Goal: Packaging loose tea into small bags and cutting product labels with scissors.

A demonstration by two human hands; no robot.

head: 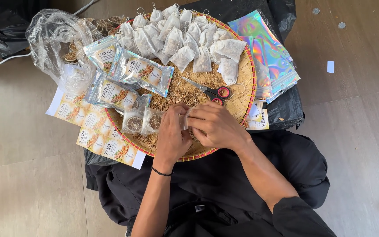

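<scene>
Small white pouch [185,117] pinched between both hands, above near edge of round woven tray [246,83]. Left hand [172,138] curled, fingertips closed on pouch's left side. Right hand [216,125] half-closed, thumb and forefinger gripping its right side. Scissors [211,91] lie on tray just beyond hands. Filled mesh sachets [185,37] heaped at tray's far side. Clear packets of dried citrus slices [143,120] left of hands.

The woven tray [246,83] looks like rough, matt straw. The tea bags [185,33] are thin cloth mesh, the pouches [268,57] glossy iridescent plastic, the scissors [207,90] metal-bladed.
</scene>
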